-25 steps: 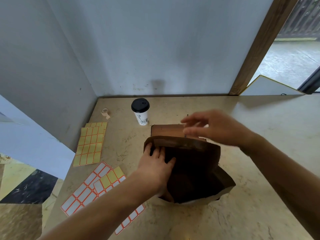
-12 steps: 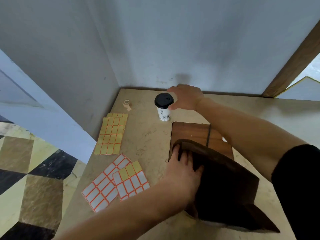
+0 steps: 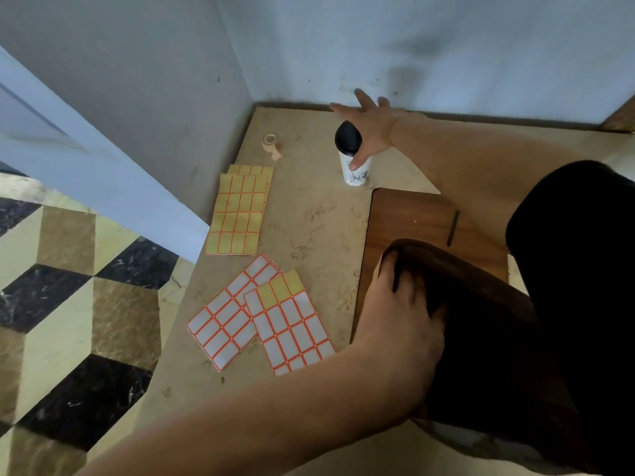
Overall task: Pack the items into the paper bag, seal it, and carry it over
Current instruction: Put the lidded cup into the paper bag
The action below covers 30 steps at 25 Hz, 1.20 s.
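Observation:
A white paper cup (image 3: 355,173) with a black lid stands near the table's back corner, leaning slightly. My right hand (image 3: 372,128) is against its lid, fingers spread wide behind it and the thumb laid on the cup's front, not closed around it. A dark brown paper bag (image 3: 481,321) stands open at the near right on a wooden board (image 3: 405,218). My left hand (image 3: 402,324) grips the bag's left rim, fingers tucked inside the mouth. The bag's inside is dark, and my right sleeve hides its right side.
A beige marble table (image 3: 316,228) fills a corner between two grey walls. A small tape roll (image 3: 270,140) lies at the back left. Yellow label sheets (image 3: 240,211) and two white label sheets (image 3: 220,328) lie along the left edge, beyond which the patterned floor drops away.
My right hand moved from above the bag to the cup, and its fingers have now spread with the thumb on the cup. My left hand kept holding the bag's rim. The view shifted left.

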Each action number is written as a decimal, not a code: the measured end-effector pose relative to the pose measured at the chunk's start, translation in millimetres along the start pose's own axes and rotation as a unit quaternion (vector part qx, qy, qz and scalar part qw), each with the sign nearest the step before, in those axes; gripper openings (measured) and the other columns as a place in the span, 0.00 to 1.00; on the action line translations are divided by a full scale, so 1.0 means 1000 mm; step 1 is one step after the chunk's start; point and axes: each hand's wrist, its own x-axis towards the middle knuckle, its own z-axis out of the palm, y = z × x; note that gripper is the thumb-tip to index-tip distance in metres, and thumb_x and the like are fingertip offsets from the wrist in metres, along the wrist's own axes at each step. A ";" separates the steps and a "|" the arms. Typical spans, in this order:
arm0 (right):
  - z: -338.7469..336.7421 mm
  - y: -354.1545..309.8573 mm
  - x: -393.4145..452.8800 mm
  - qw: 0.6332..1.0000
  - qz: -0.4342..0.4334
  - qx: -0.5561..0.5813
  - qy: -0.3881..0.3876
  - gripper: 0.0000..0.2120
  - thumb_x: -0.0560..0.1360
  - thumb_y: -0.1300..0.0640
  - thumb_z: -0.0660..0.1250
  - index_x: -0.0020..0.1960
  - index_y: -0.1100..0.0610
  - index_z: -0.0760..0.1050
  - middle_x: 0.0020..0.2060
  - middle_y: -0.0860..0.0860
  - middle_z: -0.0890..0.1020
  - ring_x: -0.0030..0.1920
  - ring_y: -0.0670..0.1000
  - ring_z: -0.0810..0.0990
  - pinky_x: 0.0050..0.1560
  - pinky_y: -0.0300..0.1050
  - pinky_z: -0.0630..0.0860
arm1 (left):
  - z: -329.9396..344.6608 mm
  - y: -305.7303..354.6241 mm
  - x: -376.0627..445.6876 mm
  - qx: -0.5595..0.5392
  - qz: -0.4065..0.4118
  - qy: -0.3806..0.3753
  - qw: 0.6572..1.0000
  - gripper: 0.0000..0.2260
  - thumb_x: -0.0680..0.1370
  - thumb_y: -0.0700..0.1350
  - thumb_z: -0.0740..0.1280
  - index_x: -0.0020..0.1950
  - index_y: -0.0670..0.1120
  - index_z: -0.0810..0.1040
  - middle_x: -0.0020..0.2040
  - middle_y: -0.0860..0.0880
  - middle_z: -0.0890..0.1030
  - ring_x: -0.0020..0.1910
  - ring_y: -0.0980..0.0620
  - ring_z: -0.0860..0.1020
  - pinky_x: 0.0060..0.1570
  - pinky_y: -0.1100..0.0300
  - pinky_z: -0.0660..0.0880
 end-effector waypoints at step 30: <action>-0.023 0.020 -0.192 0.970 -0.007 0.092 0.225 0.37 0.63 0.47 0.71 0.69 0.39 0.61 0.66 0.52 0.69 0.59 0.58 0.71 0.49 0.50 0.72 | -0.018 0.007 0.000 0.053 0.000 -0.059 0.997 0.45 0.72 0.63 0.69 0.79 0.51 0.46 0.78 0.37 0.47 0.76 0.36 0.43 0.71 0.35 0.38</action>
